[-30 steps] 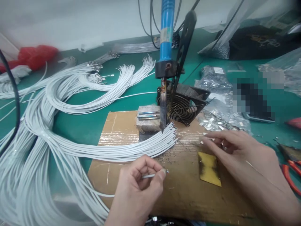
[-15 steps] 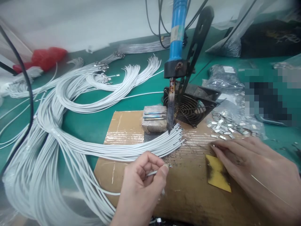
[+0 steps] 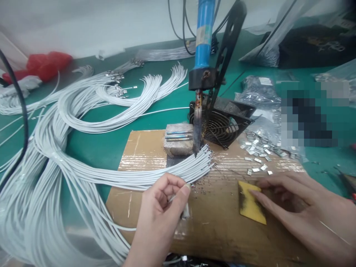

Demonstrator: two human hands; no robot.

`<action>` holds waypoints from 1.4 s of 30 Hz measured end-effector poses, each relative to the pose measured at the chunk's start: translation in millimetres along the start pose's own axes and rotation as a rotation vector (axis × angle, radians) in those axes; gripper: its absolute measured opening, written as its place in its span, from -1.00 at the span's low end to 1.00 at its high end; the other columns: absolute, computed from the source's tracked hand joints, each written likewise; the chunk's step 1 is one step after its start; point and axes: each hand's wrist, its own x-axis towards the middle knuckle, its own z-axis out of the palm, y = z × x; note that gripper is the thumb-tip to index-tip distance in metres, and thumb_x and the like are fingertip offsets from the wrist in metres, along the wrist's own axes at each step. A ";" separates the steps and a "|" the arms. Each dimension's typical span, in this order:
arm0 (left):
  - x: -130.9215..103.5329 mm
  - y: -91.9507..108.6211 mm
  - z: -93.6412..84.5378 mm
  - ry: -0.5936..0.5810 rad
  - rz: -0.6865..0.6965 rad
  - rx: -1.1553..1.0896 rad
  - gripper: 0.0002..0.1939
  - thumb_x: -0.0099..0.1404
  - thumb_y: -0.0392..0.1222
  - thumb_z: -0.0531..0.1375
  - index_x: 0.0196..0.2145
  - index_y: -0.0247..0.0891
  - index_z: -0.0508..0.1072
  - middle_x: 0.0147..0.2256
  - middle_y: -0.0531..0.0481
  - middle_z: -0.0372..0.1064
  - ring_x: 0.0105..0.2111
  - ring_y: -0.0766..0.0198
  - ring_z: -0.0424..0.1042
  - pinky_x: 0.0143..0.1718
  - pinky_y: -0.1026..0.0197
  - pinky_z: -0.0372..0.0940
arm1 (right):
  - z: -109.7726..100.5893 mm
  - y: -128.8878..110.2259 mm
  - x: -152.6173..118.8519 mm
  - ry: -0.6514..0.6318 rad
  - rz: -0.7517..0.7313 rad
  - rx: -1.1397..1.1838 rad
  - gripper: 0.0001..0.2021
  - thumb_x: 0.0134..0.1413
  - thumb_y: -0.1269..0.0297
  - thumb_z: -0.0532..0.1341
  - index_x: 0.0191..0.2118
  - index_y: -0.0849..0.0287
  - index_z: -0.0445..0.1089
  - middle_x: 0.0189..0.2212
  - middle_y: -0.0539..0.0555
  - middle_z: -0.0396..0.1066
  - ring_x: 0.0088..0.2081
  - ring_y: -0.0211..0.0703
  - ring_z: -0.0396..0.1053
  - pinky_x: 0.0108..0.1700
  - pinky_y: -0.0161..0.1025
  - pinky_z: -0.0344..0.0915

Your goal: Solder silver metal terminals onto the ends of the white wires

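Observation:
My left hand (image 3: 164,211) is closed in a pinch on a white cable, mostly hidden inside the fingers, in front of the cable bundle (image 3: 144,177). Thumb and forefinger of my right hand (image 3: 297,211) are apart over the right edge of a yellow pad (image 3: 252,205) with dark smudges; nothing shows between them. A blue-handled soldering iron (image 3: 204,40) hangs in a holder, its tip pointing down at the cable ends. Small metal pieces (image 3: 257,148) lie scattered beyond my right hand.
Cardboard (image 3: 217,230) covers the work area. Behind the iron are a grey block (image 3: 178,150) and a black fan (image 3: 219,126). More white cables (image 3: 52,193) fill the left side. Plastic bags (image 3: 260,96) and a blurred-out dark object (image 3: 311,118) are at the right.
My right hand has moved down and towards me, from near the metal pieces to the yellow pad, and its fingers have parted. The whole view has shifted slightly.

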 end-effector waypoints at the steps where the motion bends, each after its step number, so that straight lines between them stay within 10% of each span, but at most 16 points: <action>1: 1.3 -0.9 -1.7 -0.011 0.006 -0.019 -0.75 0.22 -0.08 0.44 -0.43 -0.26 0.52 -0.55 0.14 0.29 -0.52 0.37 0.17 -0.49 0.36 0.07 | 1.0 0.4 -0.2 -0.021 0.022 0.062 -0.60 -0.03 -0.29 0.40 -0.43 -0.04 0.60 -0.49 0.01 0.59 -0.52 -0.04 0.55 -0.50 -0.14 0.43; 4: 4.7 -2.2 -9.1 -0.074 0.003 -0.109 -0.77 0.28 -0.04 0.42 -0.35 -0.25 0.56 -0.49 0.11 0.34 -0.47 0.36 0.21 -0.44 0.38 0.12 | 4.1 -3.3 0.5 -0.080 0.085 0.288 -0.72 -0.04 -0.09 0.48 -0.44 -0.02 0.58 -0.64 -0.03 0.52 -0.70 -0.14 0.47 -0.70 -0.30 0.38; 9: 8.3 1.6 -15.9 -0.110 0.003 -0.188 -0.84 0.20 -0.16 0.45 -0.28 -0.21 0.60 -0.36 0.06 0.46 -0.39 0.35 0.31 -0.38 0.39 0.19 | 6.4 -31.6 6.9 -0.001 0.178 0.601 -0.80 -0.05 0.13 0.51 -0.24 -0.01 0.70 -0.31 0.06 0.73 -0.37 -0.08 0.71 -0.30 -0.49 0.59; 17: 33.8 10.9 3.3 -0.013 0.091 -0.072 -0.63 0.10 -0.25 0.49 -0.10 -0.32 0.65 -0.26 -0.05 0.65 -0.33 0.26 0.53 -0.26 0.31 0.43 | 44.5 -101.9 25.2 0.020 0.187 0.846 -0.80 0.10 0.11 0.45 -0.25 0.09 0.58 -0.33 0.06 0.67 -0.34 -0.13 0.68 -0.29 -0.37 0.63; 26: 27.6 6.5 2.9 0.015 0.315 0.070 -0.91 0.23 -0.33 0.40 -0.30 -0.18 0.68 -0.29 0.05 0.52 -0.24 0.27 0.52 -0.23 0.38 0.41 | 46.3 -113.1 1.0 0.096 0.050 0.645 -0.91 0.27 0.27 0.35 -0.13 -0.03 0.51 -0.18 -0.07 0.62 -0.17 -0.27 0.63 -0.09 -0.46 0.51; 42: 27.9 3.8 10.9 -0.002 0.186 -0.026 -0.85 0.17 -0.31 0.40 -0.26 -0.25 0.60 -0.41 0.01 0.61 -0.39 0.25 0.57 -0.37 0.35 0.46 | 42.3 -114.6 0.5 0.171 -0.114 0.275 -0.95 0.39 0.27 0.27 -0.10 0.03 0.49 -0.27 -0.08 0.63 -0.30 -0.24 0.62 -0.21 -0.34 0.48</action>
